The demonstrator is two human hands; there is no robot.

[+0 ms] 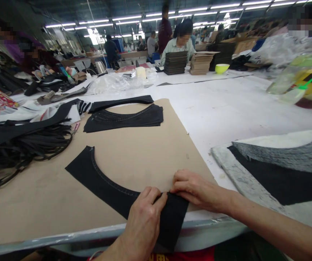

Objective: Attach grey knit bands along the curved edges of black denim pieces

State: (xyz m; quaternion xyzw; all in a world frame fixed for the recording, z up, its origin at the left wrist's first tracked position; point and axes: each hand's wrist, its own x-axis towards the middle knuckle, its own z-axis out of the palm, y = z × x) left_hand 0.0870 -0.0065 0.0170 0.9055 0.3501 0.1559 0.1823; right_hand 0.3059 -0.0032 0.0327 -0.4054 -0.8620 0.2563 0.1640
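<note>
As the left hand (145, 214) and right hand (190, 187) pinch black fabric (109, 192)

While both hold its curved edge between narrowed fingertips, I see the fabric across a brown sheet (142, 156), its right end overhanging the near surface (212, 98); stacked black pieces (125, 122) lie farther off, black strips (43, 139) left.

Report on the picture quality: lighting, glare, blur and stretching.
Head view: ceiling lights glare in white strips; head view: the plastic bag toward the right edge looks smeared and stretched; head view: left hand, right hand and black cloth are comparatively sharp.
</note>
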